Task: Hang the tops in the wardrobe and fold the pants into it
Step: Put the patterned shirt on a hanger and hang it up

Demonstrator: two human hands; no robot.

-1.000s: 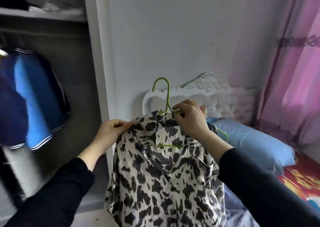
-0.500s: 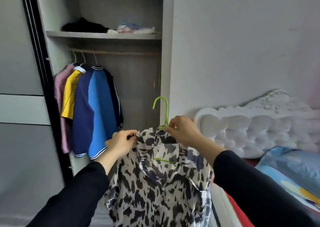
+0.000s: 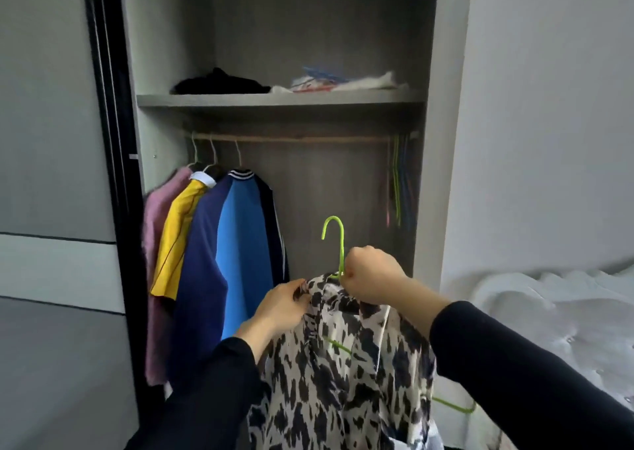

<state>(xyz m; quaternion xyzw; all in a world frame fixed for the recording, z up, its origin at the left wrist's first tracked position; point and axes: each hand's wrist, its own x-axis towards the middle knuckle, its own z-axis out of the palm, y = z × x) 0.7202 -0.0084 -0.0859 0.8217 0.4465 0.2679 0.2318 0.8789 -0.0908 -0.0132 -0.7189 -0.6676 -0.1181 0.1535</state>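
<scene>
A black-and-white patterned top (image 3: pixel 346 374) hangs on a green hanger (image 3: pixel 338 240) in front of the open wardrobe (image 3: pixel 281 101). My right hand (image 3: pixel 372 278) grips the hanger's neck just below its hook. My left hand (image 3: pixel 284 303) pinches the top's left shoulder. The hook stands well below the wooden rail (image 3: pixel 291 138). On that rail's left end hang a pink top (image 3: pixel 157 243), a yellow top (image 3: pixel 175 240) and a blue jacket (image 3: pixel 236 254).
Several empty coloured hangers (image 3: pixel 399 182) hang at the rail's right end. The shelf above holds a folded black garment (image 3: pixel 219 84) and white items (image 3: pixel 343 82). A dark sliding door (image 3: pixel 109 175) stands left; a white padded headboard (image 3: pixel 555 315) lies right.
My view has swung left from the bed to face the wardrobe squarely. Both hands kept their hold and carried the top on its hanger closer to the wardrobe opening.
</scene>
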